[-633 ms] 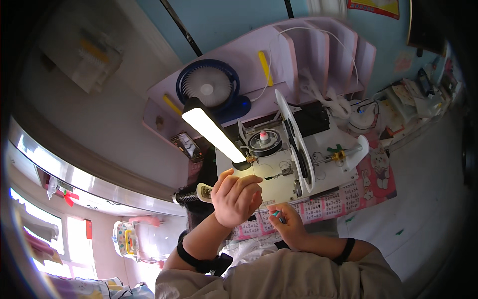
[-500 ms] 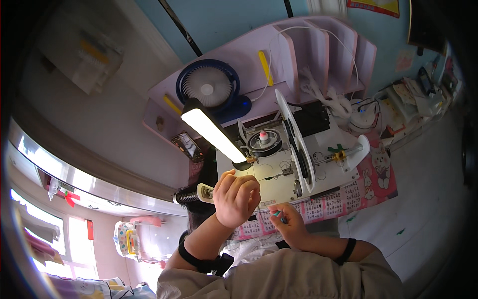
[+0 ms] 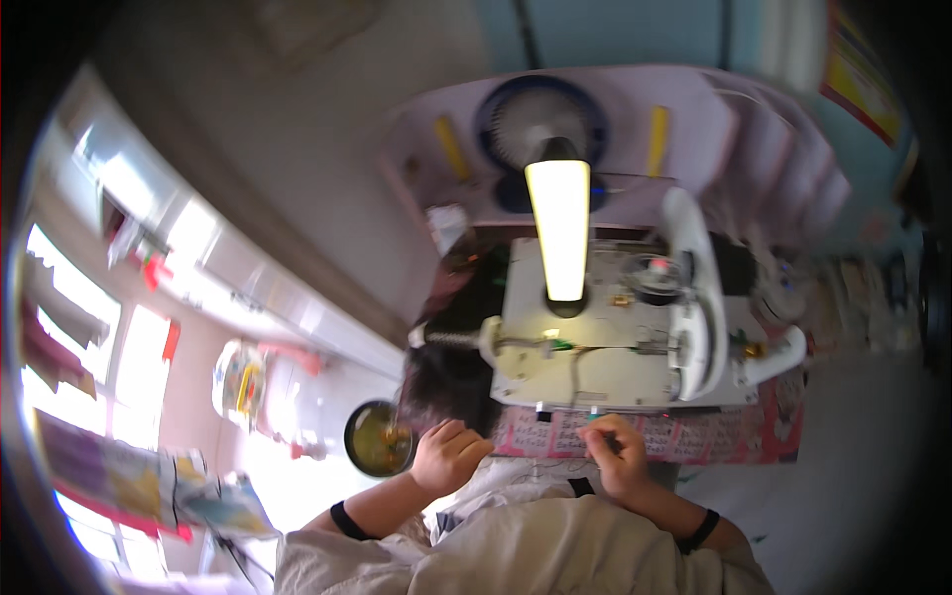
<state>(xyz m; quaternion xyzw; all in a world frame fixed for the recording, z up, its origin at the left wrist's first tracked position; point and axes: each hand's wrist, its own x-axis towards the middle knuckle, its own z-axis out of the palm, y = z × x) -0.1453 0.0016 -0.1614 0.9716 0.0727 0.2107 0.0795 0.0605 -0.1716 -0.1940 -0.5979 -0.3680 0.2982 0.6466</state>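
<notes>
White machine [image 3: 615, 332] is on pink mat [image 3: 645, 434], far side of both hands. Prob. heavy & stiff; best held by its L & R edges. L hand [image 3: 451, 458], R hand [image 3: 617, 456] curled; can't tell if pinching, too blurry.

This looks like a room in a home, with one desk serving as a small workbench. The homely signs are many: a lilac hutch [image 3: 630, 124] with curved dividers, a blue fan [image 3: 543, 117] standing against it, a pale blue wall [image 3: 654, 30] behind, and a pink mat [image 3: 694, 434] with rows of print. At the left, garments [image 3: 61, 309] hang before bright windows [image 3: 144, 382], and patterned cloth [image 3: 124, 481] lies bunched below. The workshop touch comes from the white machine [image 3: 535, 379] on the desk, lit by a bar lamp [image 3: 560, 228].
</notes>
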